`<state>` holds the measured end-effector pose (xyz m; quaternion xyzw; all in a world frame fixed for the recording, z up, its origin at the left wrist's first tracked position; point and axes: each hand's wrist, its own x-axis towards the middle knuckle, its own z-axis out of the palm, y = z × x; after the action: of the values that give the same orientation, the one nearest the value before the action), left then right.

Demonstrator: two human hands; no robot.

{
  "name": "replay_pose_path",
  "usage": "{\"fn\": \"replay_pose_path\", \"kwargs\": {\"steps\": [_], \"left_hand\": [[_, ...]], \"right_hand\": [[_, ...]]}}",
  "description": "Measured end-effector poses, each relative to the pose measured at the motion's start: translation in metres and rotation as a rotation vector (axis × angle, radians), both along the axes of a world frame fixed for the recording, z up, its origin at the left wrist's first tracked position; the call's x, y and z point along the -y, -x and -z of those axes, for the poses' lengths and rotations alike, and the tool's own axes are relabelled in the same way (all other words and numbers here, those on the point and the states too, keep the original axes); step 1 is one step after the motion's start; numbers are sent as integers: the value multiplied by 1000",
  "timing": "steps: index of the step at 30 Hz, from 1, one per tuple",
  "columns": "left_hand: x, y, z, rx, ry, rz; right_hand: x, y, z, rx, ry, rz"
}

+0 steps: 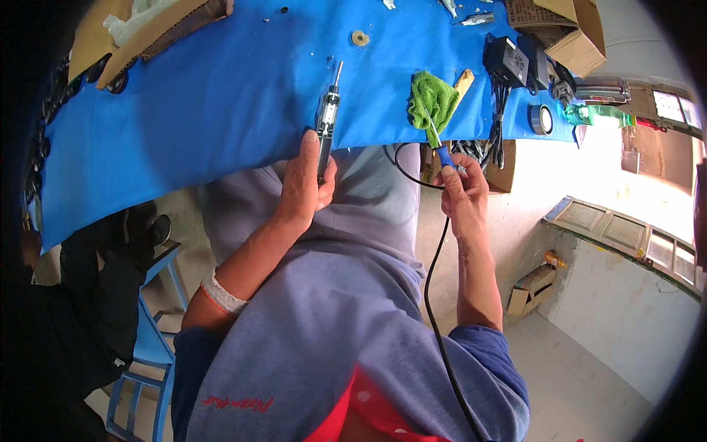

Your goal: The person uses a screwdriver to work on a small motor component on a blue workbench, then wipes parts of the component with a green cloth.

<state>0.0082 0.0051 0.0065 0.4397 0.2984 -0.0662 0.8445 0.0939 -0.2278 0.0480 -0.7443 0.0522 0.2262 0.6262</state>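
Note:
My left hand (302,180) is closed round the lower end of a slim black handheld device (328,114), held upright at the table's front edge. Its upper part shows bare inner parts, and a thin metal rod sticks out of the top. My right hand (467,193) grips a soldering iron (445,157) by its blue handle. The iron's metal shaft points up and left, over a crumpled green cloth (433,99). From the handle end, a black cable (429,295) loops and runs down across my body. A light wooden piece (465,81) lies beside the cloth.
A blue sheet (221,88) covers the table. Black power adapters (507,60) with bundled cords and a tape roll (540,119) sit at the right. A cardboard box (158,33) stands far left, another (560,29) far right. A person in dark clothing (66,317) is by a blue chair (153,335).

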Motion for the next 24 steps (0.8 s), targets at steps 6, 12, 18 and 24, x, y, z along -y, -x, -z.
{"fn": "replay_pose_path", "kwargs": {"steps": [6,12,18,24], "left_hand": [[-3,3,-1,17,-5,-5],[-3,3,1,24,-4,0],[-3,4,4,36,0,9],[-3,5,2,29,2,11]], "right_hand": [[10,1,15,-72,-121,31],[11,-1,10,132,122,-95],[-10,-23,-9,544,515,-279],[-34,-42,-7,601,552,-341]]}}
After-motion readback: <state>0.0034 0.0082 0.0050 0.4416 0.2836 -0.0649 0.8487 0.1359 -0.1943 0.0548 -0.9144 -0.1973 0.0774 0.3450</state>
